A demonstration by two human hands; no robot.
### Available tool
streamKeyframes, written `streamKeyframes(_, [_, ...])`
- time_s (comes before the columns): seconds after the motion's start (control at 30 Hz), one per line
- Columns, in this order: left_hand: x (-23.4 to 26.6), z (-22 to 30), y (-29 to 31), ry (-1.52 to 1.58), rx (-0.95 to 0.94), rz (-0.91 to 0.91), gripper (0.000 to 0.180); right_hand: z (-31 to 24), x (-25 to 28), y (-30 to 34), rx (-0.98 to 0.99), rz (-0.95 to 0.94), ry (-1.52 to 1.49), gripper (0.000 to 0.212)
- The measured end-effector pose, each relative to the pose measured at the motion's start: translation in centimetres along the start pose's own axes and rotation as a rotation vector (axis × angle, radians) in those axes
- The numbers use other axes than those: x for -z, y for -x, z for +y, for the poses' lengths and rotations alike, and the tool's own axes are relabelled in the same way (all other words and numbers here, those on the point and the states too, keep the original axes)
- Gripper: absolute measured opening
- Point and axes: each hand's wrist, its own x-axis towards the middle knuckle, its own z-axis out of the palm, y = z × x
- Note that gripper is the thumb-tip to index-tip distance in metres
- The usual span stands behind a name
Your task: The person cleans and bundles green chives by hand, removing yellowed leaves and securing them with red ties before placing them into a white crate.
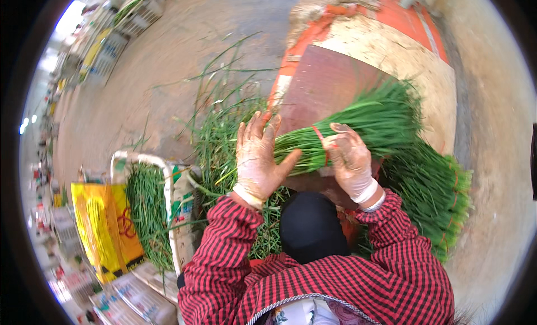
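A thick bundle of green chives (369,115) lies across a dark reddish-brown board (319,78), leaves pointing right. A red band (319,132) circles it near its pale stalk ends. In a thin clear glove, my left hand (258,157) is spread flat against those ends, its thumb reaching over the stalks. My right hand (349,160), gloved too, grips the bundle beside the band with bent fingers. Part of the bundle's underside is hidden by this hand.
More banded chive bundles (433,196) are piled at the right by the wall (498,157). Loose chives (218,115) litter the left side. A white-rimmed crate (169,196) of chives stands at the left, near a yellow bag (106,227). Other crates (106,53) line the far left.
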Motion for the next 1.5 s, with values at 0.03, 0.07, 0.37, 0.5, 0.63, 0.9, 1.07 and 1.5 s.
streamKeyframes(0.03, [-0.2, 0.8, -0.8, -0.023, -0.083, -0.098, 0.086, -0.3, 0.2, 0.0, 0.069, -0.006, 0.08, 0.014])
streamKeyframes(0.07, [-0.7, 2.0, -1.7, -0.109, -0.126, -0.25, 0.109, -0.4, -0.9, 1.0, -0.033, 0.064, -0.026, 0.006])
streamKeyframes(0.37, [-6.0, 4.2, -2.2, -0.024, 0.122, -0.645, 0.119, 6.1, -4.1, -4.0, -0.309, 0.004, 0.391, 0.026])
streamKeyframes(0.5, [-5.6, 1.9, -4.2, 0.201, 0.292, -0.679, 0.13, 5.0, -4.4, -7.6, -0.234, 0.233, -0.365, 0.022])
streamKeyframes(0.63, [-4.9, -2.8, -5.4, 0.652, 0.336, -0.654, 0.114, 2.0, -0.9, -0.6, -0.466, -0.287, -1.041, 0.018])
streamKeyframes(0.9, [-3.5, -1.2, -2.3, 0.77, 0.277, -0.459, 0.081, 0.9, -4.0, 6.0, -0.663, -0.399, -0.621, 0.06])
streamKeyframes(1.07, [2.3, 2.0, -2.8, 1.119, 0.246, -0.244, 0.087, -1.6, -2.1, 4.9, -0.4, -0.198, -0.603, 0.087])
streamKeyframes(1.5, [-7.3, -1.3, 1.6, 1.061, 0.005, -0.149, 0.121, -0.9, -4.0, 1.5, -0.322, -0.372, -0.409, 0.06])
